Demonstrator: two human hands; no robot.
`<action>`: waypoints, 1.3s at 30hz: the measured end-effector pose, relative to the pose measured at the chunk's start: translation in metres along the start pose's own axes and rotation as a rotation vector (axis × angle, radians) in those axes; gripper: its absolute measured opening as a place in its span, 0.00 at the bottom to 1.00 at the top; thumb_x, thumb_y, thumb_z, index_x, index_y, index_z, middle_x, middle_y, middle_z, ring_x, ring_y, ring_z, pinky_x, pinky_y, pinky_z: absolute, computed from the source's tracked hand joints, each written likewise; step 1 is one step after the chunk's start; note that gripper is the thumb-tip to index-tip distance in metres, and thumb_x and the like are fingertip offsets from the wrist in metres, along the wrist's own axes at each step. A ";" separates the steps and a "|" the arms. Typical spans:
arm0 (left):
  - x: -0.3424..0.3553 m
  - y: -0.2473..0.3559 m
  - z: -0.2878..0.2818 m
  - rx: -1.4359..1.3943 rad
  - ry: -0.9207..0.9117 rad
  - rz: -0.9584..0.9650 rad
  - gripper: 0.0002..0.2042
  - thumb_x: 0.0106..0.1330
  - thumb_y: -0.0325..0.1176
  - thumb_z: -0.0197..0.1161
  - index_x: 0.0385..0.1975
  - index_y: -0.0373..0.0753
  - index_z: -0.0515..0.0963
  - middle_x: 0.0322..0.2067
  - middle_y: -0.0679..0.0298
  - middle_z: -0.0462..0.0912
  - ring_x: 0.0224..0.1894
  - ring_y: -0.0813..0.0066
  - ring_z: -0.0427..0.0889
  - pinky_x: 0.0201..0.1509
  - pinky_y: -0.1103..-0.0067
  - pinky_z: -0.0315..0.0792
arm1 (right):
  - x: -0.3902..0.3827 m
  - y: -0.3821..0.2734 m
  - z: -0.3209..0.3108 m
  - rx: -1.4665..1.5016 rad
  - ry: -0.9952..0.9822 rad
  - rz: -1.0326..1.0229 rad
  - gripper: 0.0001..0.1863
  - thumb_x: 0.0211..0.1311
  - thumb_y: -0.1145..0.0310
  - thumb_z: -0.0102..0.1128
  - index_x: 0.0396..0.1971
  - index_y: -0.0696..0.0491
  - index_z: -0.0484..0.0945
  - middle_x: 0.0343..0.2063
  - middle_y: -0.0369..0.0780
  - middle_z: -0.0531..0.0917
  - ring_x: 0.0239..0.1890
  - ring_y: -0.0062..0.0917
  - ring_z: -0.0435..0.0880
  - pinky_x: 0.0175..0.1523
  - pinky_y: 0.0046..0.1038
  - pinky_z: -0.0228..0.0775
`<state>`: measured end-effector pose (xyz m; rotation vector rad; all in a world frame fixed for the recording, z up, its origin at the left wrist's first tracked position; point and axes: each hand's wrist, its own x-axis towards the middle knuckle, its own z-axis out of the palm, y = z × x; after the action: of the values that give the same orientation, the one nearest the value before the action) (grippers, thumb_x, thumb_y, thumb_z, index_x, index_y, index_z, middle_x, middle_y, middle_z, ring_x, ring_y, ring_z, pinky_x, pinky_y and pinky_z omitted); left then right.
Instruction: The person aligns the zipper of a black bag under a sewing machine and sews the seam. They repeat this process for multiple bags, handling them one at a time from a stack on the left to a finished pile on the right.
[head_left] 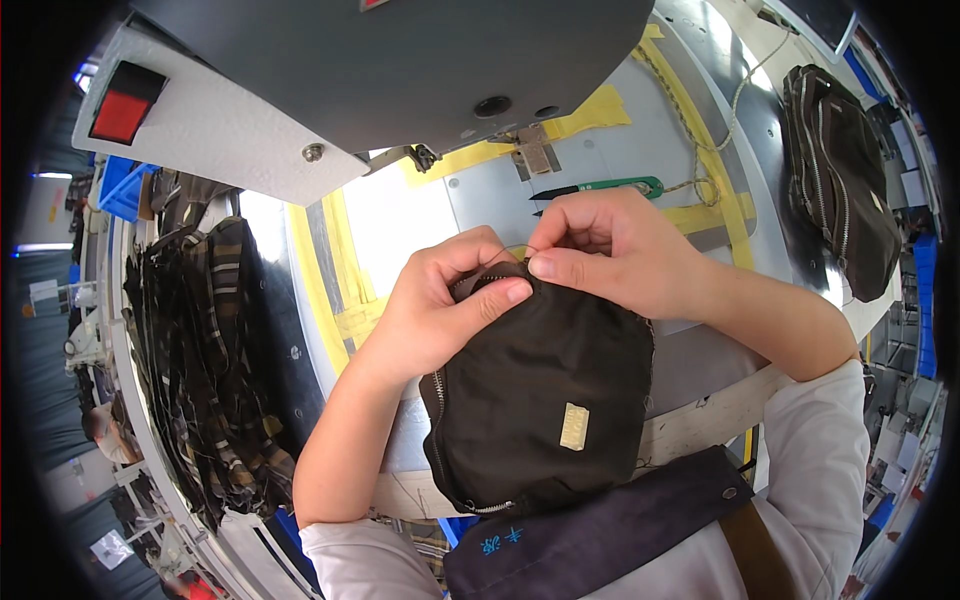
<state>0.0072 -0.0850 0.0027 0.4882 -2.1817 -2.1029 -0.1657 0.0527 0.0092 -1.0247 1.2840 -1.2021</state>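
A dark brown fabric bag piece (535,365) with a metal zipper down its left edge and a small gold plate lies in front of me, over the table's near edge. My left hand (440,305) grips its top edge by the zipper, thumb on top. Just to the right, my right hand (605,250) pinches at the same edge, thumb against forefinger; a thin thread seems to run between the hands. Beyond my right hand lie green-handled thread snips (620,188) with dark blades. What the fingertips hold exactly is partly hidden.
A large grey sewing machine head (430,70) overhangs the work plate, which carries yellow tape (345,250). Striped and dark fabric pieces (215,350) are heaped at left. More dark zippered pieces (845,180) are stacked at right. A cord (690,120) trails across the far right.
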 end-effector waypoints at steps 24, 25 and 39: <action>0.001 0.007 0.002 0.165 0.027 -0.006 0.08 0.62 0.32 0.66 0.30 0.34 0.77 0.26 0.69 0.74 0.31 0.84 0.69 0.37 0.84 0.66 | 0.001 -0.001 0.001 0.024 0.076 0.091 0.09 0.62 0.68 0.62 0.33 0.59 0.79 0.27 0.33 0.81 0.29 0.13 0.75 0.36 0.19 0.68; 0.000 0.007 0.002 0.185 0.034 0.005 0.08 0.62 0.32 0.66 0.31 0.34 0.77 0.26 0.69 0.75 0.31 0.83 0.70 0.37 0.84 0.66 | 0.001 0.002 0.001 0.003 0.071 0.071 0.09 0.61 0.67 0.62 0.33 0.59 0.79 0.27 0.33 0.81 0.29 0.13 0.75 0.36 0.19 0.68; 0.001 0.008 -0.003 0.343 -0.061 0.025 0.08 0.61 0.29 0.65 0.36 0.33 0.76 0.27 0.64 0.73 0.31 0.76 0.70 0.38 0.81 0.67 | 0.005 0.000 -0.008 -0.070 -0.016 0.185 0.12 0.62 0.63 0.62 0.32 0.58 0.81 0.26 0.31 0.80 0.30 0.11 0.74 0.35 0.17 0.65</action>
<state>0.0055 -0.0880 0.0109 0.4196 -2.5813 -1.7566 -0.1740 0.0482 0.0084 -0.9412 1.3852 -1.0123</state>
